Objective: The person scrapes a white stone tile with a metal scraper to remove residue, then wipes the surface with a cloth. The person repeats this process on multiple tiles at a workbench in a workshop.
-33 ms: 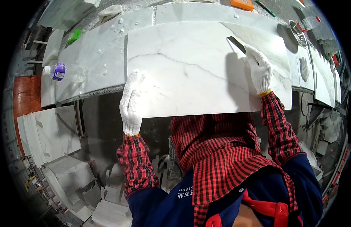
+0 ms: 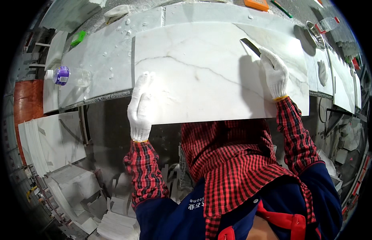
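Observation:
A white marble slab (image 2: 202, 76) with grey veins lies in front of me on the pale stone bench. My left hand (image 2: 140, 108), in a white knit glove, rests along the slab's left edge near its front corner. Its fingers are stretched out together and it holds nothing that I can see. Over the right part of the slab, my gloved right hand (image 2: 274, 72) is closed on a thin dark flat blade (image 2: 250, 47). The blade points away to the upper left, and its near end is hidden in the glove. A shadow of the hand falls on the slab.
A bottle with a purple label (image 2: 62, 76) lies at the left of the bench (image 2: 104, 60), near a green object (image 2: 78, 38). An orange box (image 2: 256, 4), a metal bowl (image 2: 315, 35) and a red-capped bottle (image 2: 327, 25) are at the far right. Stacked slabs (image 2: 54, 140) stand lower left.
My left hand has shifted very slightly up along the slab's left edge. My right hand and the dark blade look unmoved.

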### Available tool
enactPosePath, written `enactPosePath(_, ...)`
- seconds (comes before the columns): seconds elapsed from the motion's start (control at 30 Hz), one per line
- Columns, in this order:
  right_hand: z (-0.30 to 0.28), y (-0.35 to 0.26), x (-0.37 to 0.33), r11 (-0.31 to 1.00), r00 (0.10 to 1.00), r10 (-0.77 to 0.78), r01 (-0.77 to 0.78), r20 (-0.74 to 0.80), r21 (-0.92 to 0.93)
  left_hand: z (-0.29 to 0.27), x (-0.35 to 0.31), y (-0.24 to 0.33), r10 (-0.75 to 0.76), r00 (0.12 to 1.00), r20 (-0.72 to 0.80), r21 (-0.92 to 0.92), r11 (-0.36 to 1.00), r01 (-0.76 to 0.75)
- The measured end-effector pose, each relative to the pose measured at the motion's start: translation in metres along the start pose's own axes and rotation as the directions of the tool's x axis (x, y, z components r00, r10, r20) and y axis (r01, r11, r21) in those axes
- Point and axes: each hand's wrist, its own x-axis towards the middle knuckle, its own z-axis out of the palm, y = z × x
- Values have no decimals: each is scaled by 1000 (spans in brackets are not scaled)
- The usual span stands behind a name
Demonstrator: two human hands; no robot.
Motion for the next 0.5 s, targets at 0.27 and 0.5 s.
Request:
enactPosePath(0.27,1,2,1,1000,1000,-17,17,-8,-1,29,-5,14,-90,952,293,-79,990,118)
enactPosePath(0.5,5,9,1,989,984,-150,150,-91,-5,18,-18,-14,-23,985,-169,-194,981,-10)
